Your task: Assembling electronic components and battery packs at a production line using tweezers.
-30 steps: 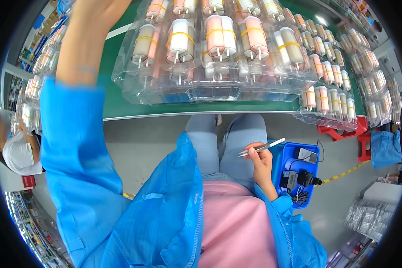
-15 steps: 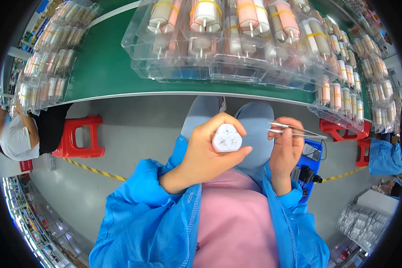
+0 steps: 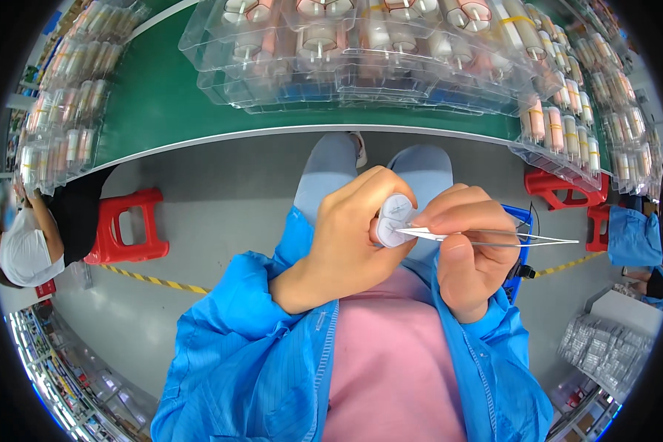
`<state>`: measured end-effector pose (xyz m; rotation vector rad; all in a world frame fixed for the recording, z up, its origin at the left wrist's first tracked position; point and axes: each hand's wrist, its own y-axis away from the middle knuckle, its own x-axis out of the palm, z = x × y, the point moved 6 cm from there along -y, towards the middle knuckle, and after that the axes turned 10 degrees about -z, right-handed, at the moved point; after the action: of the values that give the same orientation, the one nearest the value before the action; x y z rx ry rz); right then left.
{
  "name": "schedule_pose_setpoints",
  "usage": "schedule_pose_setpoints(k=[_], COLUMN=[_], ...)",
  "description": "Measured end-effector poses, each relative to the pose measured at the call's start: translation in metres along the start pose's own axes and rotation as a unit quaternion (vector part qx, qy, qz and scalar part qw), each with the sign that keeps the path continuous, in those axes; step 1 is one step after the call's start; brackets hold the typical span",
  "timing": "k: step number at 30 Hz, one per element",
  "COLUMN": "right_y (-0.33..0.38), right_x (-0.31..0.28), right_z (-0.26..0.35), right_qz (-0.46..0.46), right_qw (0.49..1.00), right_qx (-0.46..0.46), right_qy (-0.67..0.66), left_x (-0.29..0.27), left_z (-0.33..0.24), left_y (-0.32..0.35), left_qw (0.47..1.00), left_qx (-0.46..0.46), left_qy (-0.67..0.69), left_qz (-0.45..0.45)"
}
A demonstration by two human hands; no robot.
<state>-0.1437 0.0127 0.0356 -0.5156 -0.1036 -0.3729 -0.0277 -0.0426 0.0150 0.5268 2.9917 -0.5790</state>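
Observation:
My left hand (image 3: 340,247) is wrapped round a bundle of white cylinders (image 3: 396,210), whose rounded pale end faces up at me. The rest of the bundle is hidden inside the hand. In my right hand (image 3: 473,269) a pair of metal tweezers (image 3: 545,240) is pinched between thumb and fingers. Its tips reach the end face of the bundle, and its joined back end points right. Whether the tips grip anything there is too small to tell. Both hands are over my lap, in front of the table edge.
Stacked clear plastic trays (image 3: 361,88) of banded white, pink and grey cylinders stand on the green table (image 3: 151,96). More filled trays line both sides. A red stool (image 3: 136,225) and a seated person (image 3: 33,239) are at left. A blue bin (image 3: 521,254) sits beyond my right hand.
My right hand has moved left with the tweezers, bringing their tips to the bundle's end. My left hand has turned the bundle slightly, and the view has shifted.

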Motion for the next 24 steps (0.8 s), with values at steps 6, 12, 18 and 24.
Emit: schedule_pose_setpoints(k=[6, 12, 18, 24], right_y=[-0.0004, -0.0002, -0.0003, -0.0005], right_x=[0.003, 0.0022, 0.0021, 0.0023], right_z=[-0.0016, -0.0024, -0.0032, -0.0029], right_qz=[0.014, 0.011, 0.013, 0.015], right_qw=[0.999, 0.999, 0.999, 0.999], right_qx=[-0.02, -0.02, -0.013, -0.011], right_qy=[0.035, 0.041, 0.038, 0.044], left_x=[-0.0007, 0.0001, 0.0003, 0.0012], left_z=[0.0005, 0.0019, 0.0006, 0.0019], left_y=[0.0001, 0.0008, 0.0001, 0.0008], left_qw=[1.0, 1.0, 0.999, 1.0], left_qx=[0.001, 0.001, 0.005, 0.002], left_qy=[-0.023, -0.025, -0.031, -0.029], left_qz=[-0.006, -0.006, -0.004, -0.006])
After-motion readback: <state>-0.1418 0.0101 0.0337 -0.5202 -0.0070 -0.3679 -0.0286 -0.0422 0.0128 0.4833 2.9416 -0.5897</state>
